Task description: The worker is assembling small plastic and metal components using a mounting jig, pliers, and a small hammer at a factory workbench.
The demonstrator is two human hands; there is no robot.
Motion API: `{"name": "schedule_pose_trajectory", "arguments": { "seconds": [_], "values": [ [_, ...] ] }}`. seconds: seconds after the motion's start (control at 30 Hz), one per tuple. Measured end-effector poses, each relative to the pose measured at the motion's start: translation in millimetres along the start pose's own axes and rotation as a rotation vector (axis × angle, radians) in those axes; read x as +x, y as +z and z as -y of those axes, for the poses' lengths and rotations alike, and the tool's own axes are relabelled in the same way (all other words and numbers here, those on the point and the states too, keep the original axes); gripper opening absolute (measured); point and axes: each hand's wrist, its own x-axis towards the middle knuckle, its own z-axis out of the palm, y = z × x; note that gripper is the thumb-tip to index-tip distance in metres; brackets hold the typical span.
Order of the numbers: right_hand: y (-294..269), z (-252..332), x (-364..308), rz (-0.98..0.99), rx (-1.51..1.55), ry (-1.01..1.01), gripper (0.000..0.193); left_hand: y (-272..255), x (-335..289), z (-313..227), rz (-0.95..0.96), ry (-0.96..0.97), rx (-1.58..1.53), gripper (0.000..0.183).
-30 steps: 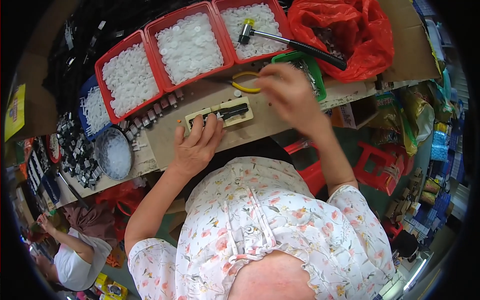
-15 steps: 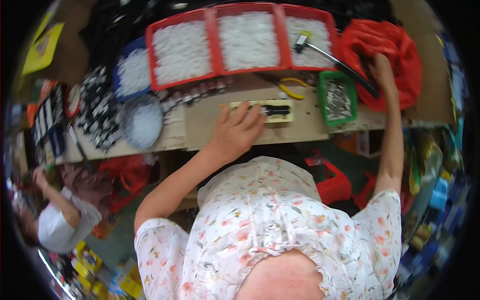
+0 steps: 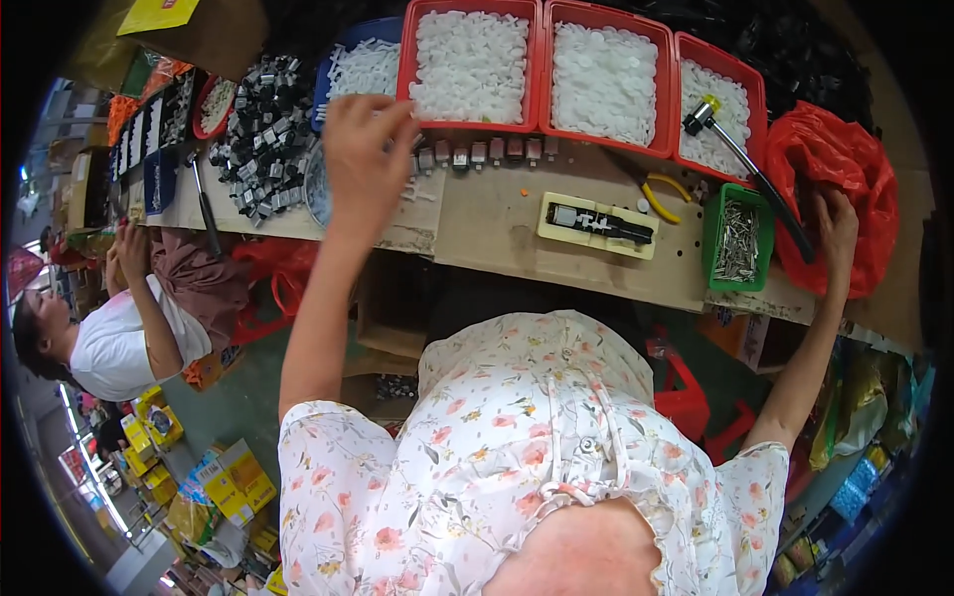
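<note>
My left hand (image 3: 366, 164) is raised over the blue tray (image 3: 323, 89) of white plastic pieces and the left end of a row of small metal-and-plastic parts (image 3: 479, 154). Its fingers are bent, the thumb standing apart, with nothing visible between them. My right hand (image 3: 837, 233) reaches into a red plastic bag (image 3: 863, 159) at the far right; the fingertips are partly hidden in its folds. Between my hands, a cream holding block (image 3: 569, 238) lies on the bench with a black-and-metal piece (image 3: 624, 229) set in it. Neither hand touches the block.
Red bins (image 3: 671, 149) of white pieces line the back. A hammer (image 3: 745, 159) leans across one, beside a green basket (image 3: 711, 268) of metal pins. Yellow-handled pliers (image 3: 668, 204) lie nearby. Black-and-silver parts (image 3: 263, 149) are heaped left; another person (image 3: 124, 328) sits beyond.
My left hand has left the cream block and moved up and left towards the blue tray. My right hand remains at the red bag. The whole view has shifted.
</note>
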Motion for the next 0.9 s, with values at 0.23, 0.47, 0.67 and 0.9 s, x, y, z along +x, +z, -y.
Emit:
{"name": "schedule_pose_trajectory", "arguments": {
  "seconds": [0.23, 0.47, 0.67, 0.9],
  "values": [
    [-14.8, 10.1, -23.6, -0.038, 0.084, -0.029, 0.022, -26.8, -4.0, -6.7, 0.129, -0.029, -0.008, 0.004],
    [-12.5, 27.7, -31.3, 0.041, 0.216, 0.033, 0.022, -9.6, -85.8, -40.7, 0.342, -0.001, 0.517, 0.027],
    [-15.8, 46.8, -29.6, 0.034, 0.191, 0.013, 0.022, -2.9, -104.1, -60.3, 0.373, 0.015, 0.359, 0.037],
    [-13.2, 50.6, -32.4, 0.003, 0.198, -0.053, 0.021, 1.4, -91.1, -51.4, 0.309, 0.019, 0.026, 0.036]
  ]
}}
